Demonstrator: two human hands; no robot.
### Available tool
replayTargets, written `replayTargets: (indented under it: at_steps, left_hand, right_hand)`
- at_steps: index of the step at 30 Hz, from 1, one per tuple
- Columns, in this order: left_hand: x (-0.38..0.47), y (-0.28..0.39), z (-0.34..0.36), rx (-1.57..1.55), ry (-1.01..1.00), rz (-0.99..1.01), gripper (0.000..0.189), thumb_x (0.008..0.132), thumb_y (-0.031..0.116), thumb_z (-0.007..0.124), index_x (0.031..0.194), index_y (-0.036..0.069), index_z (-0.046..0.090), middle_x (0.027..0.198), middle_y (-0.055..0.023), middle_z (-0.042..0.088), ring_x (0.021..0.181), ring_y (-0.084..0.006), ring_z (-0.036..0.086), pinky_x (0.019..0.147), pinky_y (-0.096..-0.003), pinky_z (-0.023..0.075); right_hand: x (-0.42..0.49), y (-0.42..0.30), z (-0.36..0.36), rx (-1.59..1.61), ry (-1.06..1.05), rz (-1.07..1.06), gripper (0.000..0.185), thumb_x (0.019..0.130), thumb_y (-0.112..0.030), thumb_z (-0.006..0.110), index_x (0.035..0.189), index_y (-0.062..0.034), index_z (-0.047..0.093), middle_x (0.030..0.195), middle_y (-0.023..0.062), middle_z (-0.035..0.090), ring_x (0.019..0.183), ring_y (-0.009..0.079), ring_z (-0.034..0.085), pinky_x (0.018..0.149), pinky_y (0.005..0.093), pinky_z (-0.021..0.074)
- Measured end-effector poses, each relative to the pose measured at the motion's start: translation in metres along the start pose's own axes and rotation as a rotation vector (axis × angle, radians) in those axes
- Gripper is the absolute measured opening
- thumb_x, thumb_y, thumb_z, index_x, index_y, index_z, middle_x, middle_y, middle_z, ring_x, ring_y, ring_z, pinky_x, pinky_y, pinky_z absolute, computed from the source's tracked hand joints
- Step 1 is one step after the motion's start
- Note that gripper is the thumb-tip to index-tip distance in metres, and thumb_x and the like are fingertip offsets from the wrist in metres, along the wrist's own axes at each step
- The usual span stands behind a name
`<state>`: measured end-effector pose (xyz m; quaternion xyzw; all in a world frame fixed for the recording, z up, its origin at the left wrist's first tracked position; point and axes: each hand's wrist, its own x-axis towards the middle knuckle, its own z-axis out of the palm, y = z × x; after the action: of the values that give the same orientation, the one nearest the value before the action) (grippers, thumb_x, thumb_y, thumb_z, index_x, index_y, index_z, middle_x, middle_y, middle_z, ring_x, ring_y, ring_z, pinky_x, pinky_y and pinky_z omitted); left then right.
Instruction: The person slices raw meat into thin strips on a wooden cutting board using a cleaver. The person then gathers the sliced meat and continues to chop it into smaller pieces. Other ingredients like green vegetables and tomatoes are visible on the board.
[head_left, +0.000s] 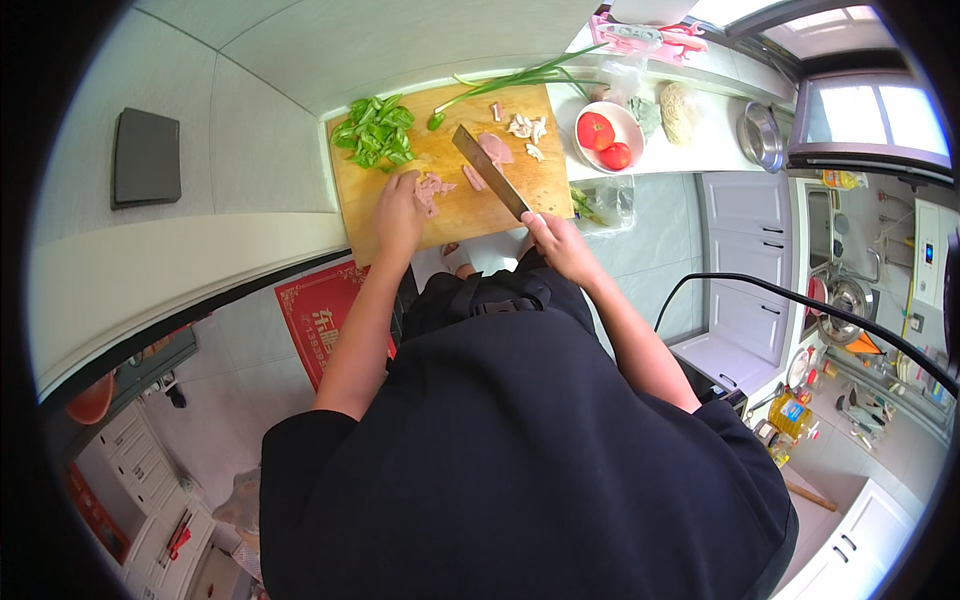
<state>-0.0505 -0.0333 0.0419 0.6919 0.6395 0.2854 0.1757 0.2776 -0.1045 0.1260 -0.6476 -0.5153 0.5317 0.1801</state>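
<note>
My right hand (559, 244) grips the handle of a cleaver (491, 172), whose broad blade slants up and left over a wooden cutting board (465, 221). Partly behind the blade lies a pink slice of meat (496, 148), with a few cut strips (473, 178) on the blade's left. My left hand (401, 210) rests at the board's left side, touching a small heap of cut meat pieces (433, 191); its fingertips are partly hidden. Green leaves (375, 131) are piled at the back left. Pale chopped pieces (526, 129) sit at the back right.
Scallions (517, 78) lie across the board's back edge. Right of it stand a white bowl (635, 129) with two tomatoes (596, 132), a bundle of noodles (679, 112) and a metal basin (760, 136). A plastic bag (615, 206) with greens hangs below the counter edge. A black cable (739, 276) arcs at right.
</note>
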Motion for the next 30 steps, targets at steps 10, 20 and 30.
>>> replayTargets:
  at_steps: [10,20,30]
  left_hand:
    - [0.043,0.05,0.085,0.221,-0.302,0.486,0.023,0.099,0.017,0.078,0.121,0.01,0.08,0.128,-0.011,0.075,0.135,-0.0344,0.067,0.117,-0.0527,0.0506]
    - [0.069,0.011,0.026,0.34,-0.428,0.523,0.024,0.103,0.032,0.079,0.112,0.011,0.083,0.118,-0.0099,0.077,0.126,-0.0343,0.069,0.116,-0.0547,0.0465]
    - [0.087,0.073,0.131,-0.079,-0.41,-0.329,0.041,0.1,0.045,0.08,0.093,0.005,0.089,0.094,-0.022,0.086,0.088,-0.0445,0.083,0.078,-0.0552,0.0625]
  right_hand:
    - [-0.029,-0.019,-0.026,0.415,0.086,0.102,0.054,0.124,-0.056,0.059,0.092,-0.0124,0.06,0.074,-0.0064,0.047,0.059,0.0066,0.04,0.051,0.0285,0.0339]
    - [-0.051,-0.008,-0.04,0.483,0.173,0.076,0.054,0.125,-0.056,0.059,0.092,-0.0131,0.059,0.075,-0.0076,0.047,0.06,0.0056,0.04,0.052,0.0282,0.033]
    - [-0.059,-0.011,-0.057,0.493,0.201,0.019,0.05,0.127,-0.055,0.054,0.095,-0.0162,0.056,0.072,-0.0104,0.04,0.057,0.0039,0.033,0.049,0.0268,0.0274]
